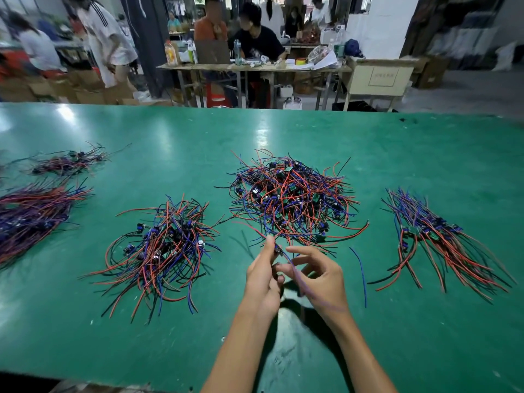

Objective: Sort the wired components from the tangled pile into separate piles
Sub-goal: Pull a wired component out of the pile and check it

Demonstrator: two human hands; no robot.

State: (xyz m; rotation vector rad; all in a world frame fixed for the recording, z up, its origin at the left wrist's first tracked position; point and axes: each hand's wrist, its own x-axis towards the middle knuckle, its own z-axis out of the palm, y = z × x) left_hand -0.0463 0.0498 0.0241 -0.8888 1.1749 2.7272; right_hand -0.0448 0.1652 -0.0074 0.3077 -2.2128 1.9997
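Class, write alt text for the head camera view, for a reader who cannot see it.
Two hands, left hand and right hand, pinch one wired component just in front of a tangled pile of red, blue and black wires on a green table. Separate wire piles lie to either side.

No text, label, brand, number or sign can be read anywhere in the head view. The one thing that carries writing is a pale cabinet on the workshop floor at about one o'clock, beyond the far edge of the green table: its front shows a thin rectangular frame with a short line of characters inside, too small and blurred to make out. The bottles on the back desk at about eleven o'clock bear coloured labels, equally illegible.
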